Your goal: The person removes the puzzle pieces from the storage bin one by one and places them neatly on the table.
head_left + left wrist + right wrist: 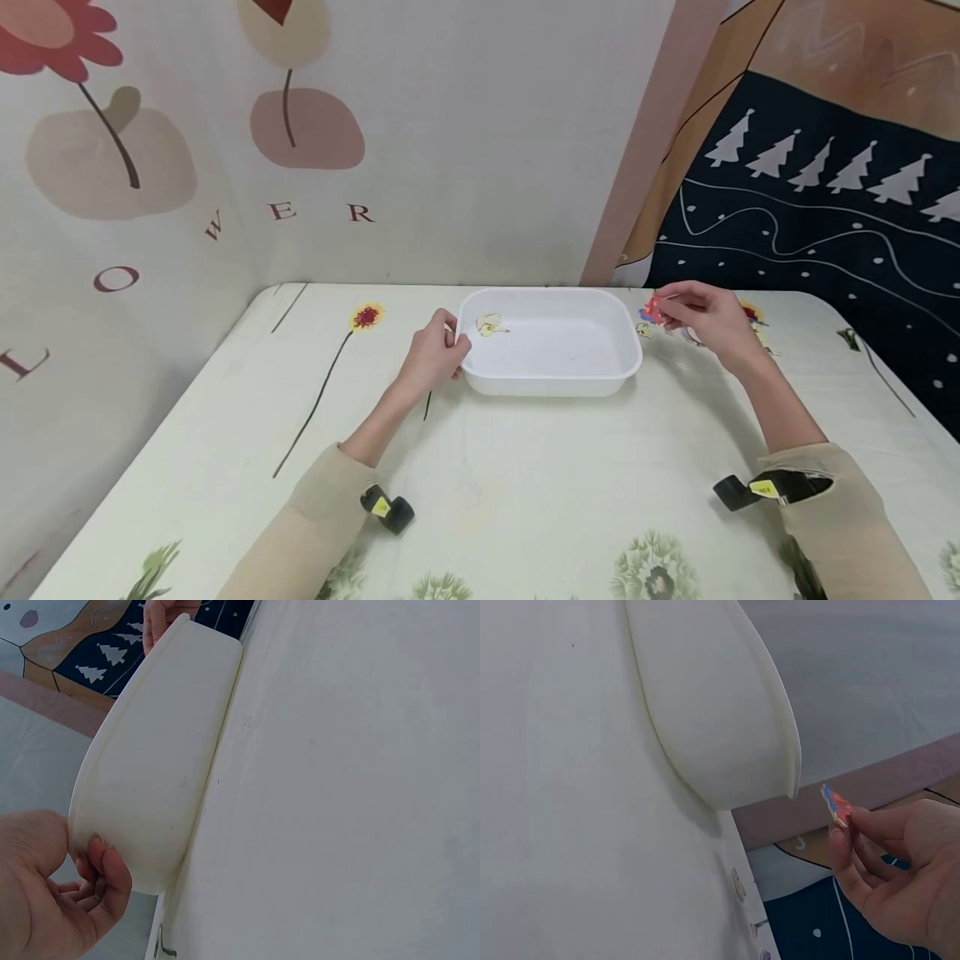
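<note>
A white rectangular plastic tray [555, 386] stands at the back of the table. My left hand [435, 354] grips its left end, with the thumb at the rim and the fingers curled against the outer wall [150, 780]. Inside, toward the left, lies a small flat piece with a yellow outline [491, 325]. Just beyond the tray's right end, my right hand [705, 321] pinches a small flat red and blue piece [835, 806] between thumb and fingertips, above the table. What the piece depicts is too small to make out.
Small flat pieces lie right of the tray, among them a yellowish one [643, 331] and a purple-edged one [693, 337] partly behind the right hand. The tablecloth [487, 467] has printed flowers. A pale curtain [465, 150] hangs behind, a dark tree-patterned cloth [810, 225] at right.
</note>
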Action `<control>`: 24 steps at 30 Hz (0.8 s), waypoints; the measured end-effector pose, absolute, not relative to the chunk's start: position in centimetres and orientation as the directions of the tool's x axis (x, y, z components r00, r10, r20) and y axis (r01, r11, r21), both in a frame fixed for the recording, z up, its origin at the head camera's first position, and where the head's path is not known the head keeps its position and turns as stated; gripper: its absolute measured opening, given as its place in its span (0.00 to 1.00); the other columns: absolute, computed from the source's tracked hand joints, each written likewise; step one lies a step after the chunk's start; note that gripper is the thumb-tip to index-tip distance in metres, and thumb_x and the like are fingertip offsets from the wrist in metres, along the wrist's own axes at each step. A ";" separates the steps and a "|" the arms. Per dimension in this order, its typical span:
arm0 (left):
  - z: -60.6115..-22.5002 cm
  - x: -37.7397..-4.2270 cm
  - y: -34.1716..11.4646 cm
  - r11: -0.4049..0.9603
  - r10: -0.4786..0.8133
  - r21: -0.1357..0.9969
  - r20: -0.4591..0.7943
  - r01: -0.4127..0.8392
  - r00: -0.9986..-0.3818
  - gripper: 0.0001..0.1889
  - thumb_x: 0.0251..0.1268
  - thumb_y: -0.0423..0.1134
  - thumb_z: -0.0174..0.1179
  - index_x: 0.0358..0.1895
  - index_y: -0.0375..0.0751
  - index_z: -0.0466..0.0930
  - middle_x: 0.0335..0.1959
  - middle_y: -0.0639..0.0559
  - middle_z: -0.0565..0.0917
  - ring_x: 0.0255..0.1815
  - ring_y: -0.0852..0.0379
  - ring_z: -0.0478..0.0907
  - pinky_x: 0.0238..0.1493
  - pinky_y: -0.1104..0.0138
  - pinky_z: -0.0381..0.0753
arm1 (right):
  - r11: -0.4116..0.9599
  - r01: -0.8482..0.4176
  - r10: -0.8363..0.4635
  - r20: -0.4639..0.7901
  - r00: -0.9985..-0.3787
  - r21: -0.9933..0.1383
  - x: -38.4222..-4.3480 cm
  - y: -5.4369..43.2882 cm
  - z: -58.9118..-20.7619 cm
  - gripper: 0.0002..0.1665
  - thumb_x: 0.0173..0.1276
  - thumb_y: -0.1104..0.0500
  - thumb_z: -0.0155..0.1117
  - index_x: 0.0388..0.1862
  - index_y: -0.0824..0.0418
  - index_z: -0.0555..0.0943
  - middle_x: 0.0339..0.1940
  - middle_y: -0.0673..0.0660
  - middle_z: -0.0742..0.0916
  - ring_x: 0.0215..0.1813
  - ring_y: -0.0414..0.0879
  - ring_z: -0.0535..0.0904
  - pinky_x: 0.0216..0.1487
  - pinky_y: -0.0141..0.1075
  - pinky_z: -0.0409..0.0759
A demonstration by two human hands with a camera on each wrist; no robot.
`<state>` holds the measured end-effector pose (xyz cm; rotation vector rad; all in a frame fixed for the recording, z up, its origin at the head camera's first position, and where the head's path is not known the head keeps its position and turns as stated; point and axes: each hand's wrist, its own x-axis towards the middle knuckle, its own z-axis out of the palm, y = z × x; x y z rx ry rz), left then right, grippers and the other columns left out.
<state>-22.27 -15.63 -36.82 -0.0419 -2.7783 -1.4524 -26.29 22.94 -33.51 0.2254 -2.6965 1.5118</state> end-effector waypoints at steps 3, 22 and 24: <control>-36.9 -22.3 -15.6 0.571 0.024 0.820 0.018 0.028 -1.000 0.12 0.74 0.35 0.52 0.55 0.34 0.68 0.26 0.48 0.71 0.22 0.54 0.76 0.24 0.69 0.76 | 0.560 -0.108 -0.113 0.054 -0.992 -0.821 -26.5 23.3 -33.8 0.22 0.77 0.52 0.59 0.61 0.65 0.78 0.50 0.58 0.84 0.40 0.42 0.82 0.47 0.32 0.83; -36.9 -22.3 -15.6 0.567 0.018 0.823 0.011 0.019 -1.000 0.14 0.74 0.35 0.53 0.56 0.32 0.68 0.27 0.47 0.71 0.22 0.54 0.76 0.24 0.69 0.76 | 0.687 -0.020 -0.253 -0.213 -0.944 -0.726 -27.7 24.2 -35.8 0.20 0.73 0.58 0.65 0.57 0.69 0.79 0.48 0.60 0.85 0.45 0.51 0.78 0.44 0.31 0.78; -36.8 -22.3 -15.6 0.570 0.017 0.822 0.010 0.018 -1.000 0.13 0.74 0.35 0.53 0.56 0.33 0.68 0.27 0.47 0.71 0.22 0.54 0.76 0.24 0.69 0.76 | 0.693 -0.011 -0.251 -0.227 -0.941 -0.721 -27.7 24.1 -36.0 0.19 0.72 0.59 0.65 0.57 0.69 0.80 0.48 0.60 0.85 0.45 0.50 0.77 0.43 0.31 0.78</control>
